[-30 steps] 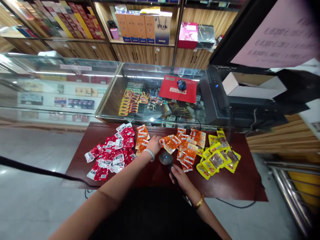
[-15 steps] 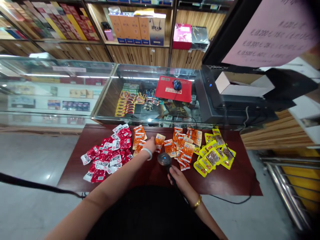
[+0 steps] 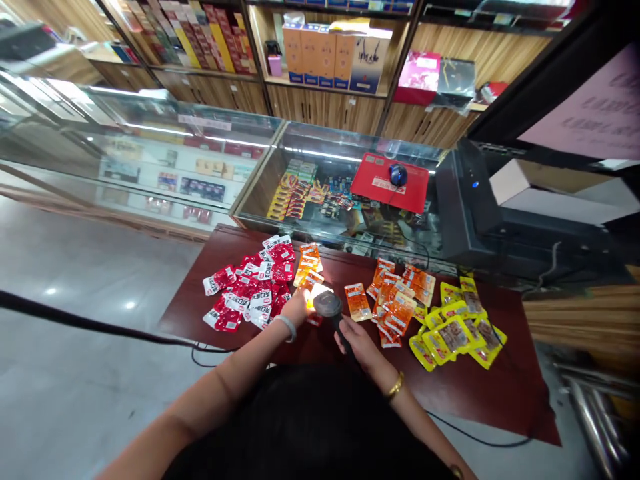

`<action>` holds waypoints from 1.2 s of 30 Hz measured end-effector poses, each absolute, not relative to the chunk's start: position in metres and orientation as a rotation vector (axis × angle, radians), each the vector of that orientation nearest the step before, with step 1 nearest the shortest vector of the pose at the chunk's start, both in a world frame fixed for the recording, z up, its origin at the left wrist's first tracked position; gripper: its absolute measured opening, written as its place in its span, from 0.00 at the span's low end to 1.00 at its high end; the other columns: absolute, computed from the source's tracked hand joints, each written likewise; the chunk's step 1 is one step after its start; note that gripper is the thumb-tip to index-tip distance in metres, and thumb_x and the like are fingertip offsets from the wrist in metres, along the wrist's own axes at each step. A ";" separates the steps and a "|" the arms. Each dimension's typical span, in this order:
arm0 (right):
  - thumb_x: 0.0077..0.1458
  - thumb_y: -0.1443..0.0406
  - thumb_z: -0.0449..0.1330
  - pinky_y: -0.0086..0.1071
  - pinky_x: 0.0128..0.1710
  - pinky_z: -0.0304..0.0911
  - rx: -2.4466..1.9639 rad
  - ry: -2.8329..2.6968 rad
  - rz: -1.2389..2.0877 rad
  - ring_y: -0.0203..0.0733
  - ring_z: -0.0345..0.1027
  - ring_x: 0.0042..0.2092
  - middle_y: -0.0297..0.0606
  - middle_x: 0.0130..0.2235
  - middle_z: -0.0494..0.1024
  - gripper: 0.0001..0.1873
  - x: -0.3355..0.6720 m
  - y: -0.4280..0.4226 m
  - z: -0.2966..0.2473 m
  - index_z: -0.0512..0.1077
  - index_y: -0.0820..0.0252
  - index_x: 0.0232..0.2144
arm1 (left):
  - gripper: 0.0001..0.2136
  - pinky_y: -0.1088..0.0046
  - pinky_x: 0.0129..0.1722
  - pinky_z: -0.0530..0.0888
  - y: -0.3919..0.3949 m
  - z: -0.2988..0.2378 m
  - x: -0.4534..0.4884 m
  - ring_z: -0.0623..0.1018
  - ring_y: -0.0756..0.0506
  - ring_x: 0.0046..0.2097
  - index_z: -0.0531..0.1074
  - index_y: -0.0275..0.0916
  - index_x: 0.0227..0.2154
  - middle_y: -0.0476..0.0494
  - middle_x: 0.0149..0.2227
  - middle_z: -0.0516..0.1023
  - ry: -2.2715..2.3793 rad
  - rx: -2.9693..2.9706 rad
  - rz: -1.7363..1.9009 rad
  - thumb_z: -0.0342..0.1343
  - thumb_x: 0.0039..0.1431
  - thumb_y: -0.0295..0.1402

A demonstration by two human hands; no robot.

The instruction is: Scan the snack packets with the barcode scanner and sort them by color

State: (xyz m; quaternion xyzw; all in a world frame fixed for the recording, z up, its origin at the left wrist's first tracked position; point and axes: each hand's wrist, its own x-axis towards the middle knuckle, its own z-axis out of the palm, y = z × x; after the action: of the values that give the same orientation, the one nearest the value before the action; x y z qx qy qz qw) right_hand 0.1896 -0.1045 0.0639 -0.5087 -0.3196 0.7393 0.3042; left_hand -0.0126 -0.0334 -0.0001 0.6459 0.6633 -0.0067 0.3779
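Observation:
My right hand (image 3: 356, 339) is wrapped round the handle of a black handheld barcode scanner (image 3: 327, 303). Its bright light falls on an orange snack packet (image 3: 312, 298) pinched in my left hand (image 3: 297, 307); the scanner head hides much of that packet. Just beyond my left hand lie a few orange packets (image 3: 309, 261). To its left is a heap of red and white packets (image 3: 255, 283). One orange packet (image 3: 357, 301) lies alone right of the scanner, beside a pile of orange packets (image 3: 395, 303). Yellow packets (image 3: 453, 333) form another pile farther right.
All piles rest on a dark red-brown table (image 3: 480, 397). Behind it stands a glass display case (image 3: 320, 230) with a red mat (image 3: 375, 187) and a mouse (image 3: 398, 175) on it. A black monitor (image 3: 545, 80) and an open white box (image 3: 545, 190) are at right. A cable (image 3: 100, 321) crosses the left.
My left hand has drawn an orange packet nearer, under the scanner head, whose light now shines on it. The view has turned, so the surroundings sit farther right.

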 end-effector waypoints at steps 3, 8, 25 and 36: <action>0.50 0.43 0.58 0.27 0.20 0.51 -1.352 -0.848 1.977 0.31 0.55 0.19 0.26 0.21 0.66 0.32 0.192 -0.109 0.065 0.67 0.60 0.47 | 0.20 0.71 0.37 0.70 -0.037 0.002 -0.030 0.78 0.43 0.38 0.66 0.39 0.43 0.41 0.38 0.78 1.732 1.545 -0.051 0.62 0.49 0.41; 0.49 0.42 0.59 0.27 0.20 0.49 -1.396 -0.780 1.942 0.31 0.54 0.18 0.25 0.19 0.65 0.33 0.207 -0.120 0.063 0.66 0.62 0.47 | 0.21 0.64 0.49 0.70 -0.041 0.012 -0.051 0.73 0.39 0.49 0.65 0.38 0.47 0.37 0.46 0.73 1.970 1.762 0.107 0.60 0.51 0.39; 0.42 0.39 0.61 0.26 0.18 0.47 -1.527 -0.481 1.797 0.31 0.53 0.18 0.24 0.19 0.64 0.33 0.248 -0.166 0.044 0.65 0.58 0.39 | 0.28 0.58 0.54 0.63 0.028 0.007 0.116 0.63 0.36 0.57 0.67 0.51 0.53 0.39 0.58 0.62 1.157 2.330 -0.230 0.63 0.47 0.31; 0.46 0.40 0.59 0.26 0.20 0.52 -1.529 -0.587 1.835 0.32 0.57 0.19 0.27 0.21 0.67 0.33 0.237 -0.159 0.047 0.68 0.59 0.42 | 0.20 0.71 0.40 0.70 -0.019 -0.004 0.041 0.78 0.42 0.43 0.63 0.40 0.44 0.40 0.39 0.78 1.538 1.781 -0.246 0.61 0.51 0.42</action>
State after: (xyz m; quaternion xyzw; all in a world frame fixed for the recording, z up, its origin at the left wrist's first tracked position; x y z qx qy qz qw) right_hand 0.2366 -0.1589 0.0470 -0.5857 -0.2250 0.7032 0.3345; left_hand 0.0414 -0.0189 -0.0035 0.6970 0.6016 -0.0961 0.3782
